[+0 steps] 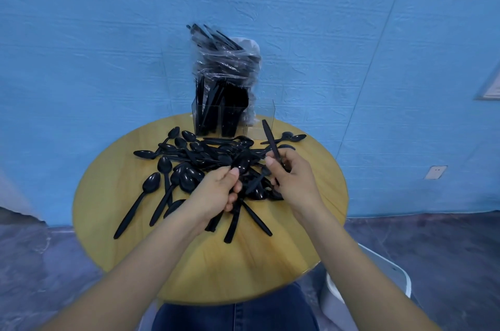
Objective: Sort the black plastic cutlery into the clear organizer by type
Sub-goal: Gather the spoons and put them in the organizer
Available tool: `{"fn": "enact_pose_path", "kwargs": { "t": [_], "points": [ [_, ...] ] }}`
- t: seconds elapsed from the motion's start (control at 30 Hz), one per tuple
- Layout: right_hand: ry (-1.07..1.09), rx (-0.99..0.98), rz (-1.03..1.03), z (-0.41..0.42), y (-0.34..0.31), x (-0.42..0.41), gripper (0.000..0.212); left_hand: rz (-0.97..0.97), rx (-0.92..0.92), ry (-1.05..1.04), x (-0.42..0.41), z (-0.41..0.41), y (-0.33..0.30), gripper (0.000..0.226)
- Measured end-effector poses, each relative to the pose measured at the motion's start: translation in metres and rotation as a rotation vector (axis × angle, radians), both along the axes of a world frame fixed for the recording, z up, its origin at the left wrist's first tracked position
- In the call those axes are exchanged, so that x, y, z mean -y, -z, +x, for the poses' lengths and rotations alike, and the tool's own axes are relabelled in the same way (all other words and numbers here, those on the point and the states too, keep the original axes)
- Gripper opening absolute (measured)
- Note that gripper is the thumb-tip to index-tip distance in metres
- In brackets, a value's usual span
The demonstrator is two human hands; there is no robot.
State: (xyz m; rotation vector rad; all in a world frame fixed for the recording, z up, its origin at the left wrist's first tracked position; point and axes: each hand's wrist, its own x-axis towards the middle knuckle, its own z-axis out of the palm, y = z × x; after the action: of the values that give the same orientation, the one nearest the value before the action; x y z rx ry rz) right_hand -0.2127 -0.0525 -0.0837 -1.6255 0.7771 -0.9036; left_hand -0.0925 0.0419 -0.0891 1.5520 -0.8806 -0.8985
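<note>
Loose black spoons [189, 165] lie heaped on the round wooden table [311, 222], directly in front of the clear organizer [232, 119] at its far edge. The left hand [216, 192] grips a bunch of spoons [241, 162] over the heap. Beside it, the right hand [293, 179] pinches a single utensil handle [271, 141] pointing toward the organizer.

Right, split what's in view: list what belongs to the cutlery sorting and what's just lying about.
Part of the job:
- loose spoons piled on the round table
- clear organizer, partly filled
- spoons in the left hand
- one utensil in the right hand

Just lying about:
- plastic-wrapped cutlery bundle behind the organizer
- white chair
- wall socket
</note>
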Motion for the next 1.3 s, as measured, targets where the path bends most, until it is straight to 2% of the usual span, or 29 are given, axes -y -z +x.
{"fn": "enact_pose_path", "kwargs": {
  "t": [0.1,0.17,0.23,0.3,0.4,0.5,0.63,0.77,0.97,1.07,1.23,1.3],
  "points": [
    [-0.103,-0.075,0.112,-0.007,-0.003,0.002,0.022,0.033,0.007,-0.122,-0.002,0.016,0.004,0.029],
    [-0.223,-0.169,0.092,-0.013,-0.007,0.002,0.031,0.031,0.028,-0.174,-0.002,0.023,0.003,0.03],
    [-0.307,-0.343,-0.096,-0.019,-0.014,-0.001,0.032,0.025,0.065,-0.21,0.0,0.028,0.001,0.031],
    [-0.298,-0.532,-0.35,-0.02,-0.016,0.001,0.034,0.024,0.12,-0.259,0.002,0.032,-0.002,0.032],
    [-0.226,-0.625,-0.466,-0.021,-0.02,0.005,0.034,-0.004,0.205,-0.338,0.003,0.036,-0.006,0.03],
    [-0.256,-0.547,-0.473,-0.019,-0.026,0.003,0.023,-0.053,0.312,-0.336,0.004,0.034,-0.01,0.027],
    [-0.298,-0.346,-0.407,-0.013,-0.032,-0.002,0.017,-0.05,0.506,-0.199,0.004,0.021,-0.013,0.028],
    [-0.132,-0.162,-0.342,-0.005,-0.023,-0.003,0.009,-0.029,0.288,-0.007,0.003,0.003,-0.011,0.021],
    [0.101,-0.03,-0.329,0.002,-0.005,-0.002,0.039,-0.027,0.066,0.094,0.003,-0.015,-0.01,0.025],
    [0.145,-0.023,-0.395,0.005,0.003,-0.004,0.034,-0.072,-0.06,0.1,0.008,-0.019,-0.01,0.027],
    [0.128,-0.04,-0.472,0.008,0.014,0.003,0.029,-0.074,0.002,0.055,0.012,-0.014,-0.001,0.028],
    [0.171,-0.095,-0.442,0.005,0.019,0.02,0.027,-0.043,0.028,-0.01,0.013,-0.006,0.004,0.028]
  ]
}}
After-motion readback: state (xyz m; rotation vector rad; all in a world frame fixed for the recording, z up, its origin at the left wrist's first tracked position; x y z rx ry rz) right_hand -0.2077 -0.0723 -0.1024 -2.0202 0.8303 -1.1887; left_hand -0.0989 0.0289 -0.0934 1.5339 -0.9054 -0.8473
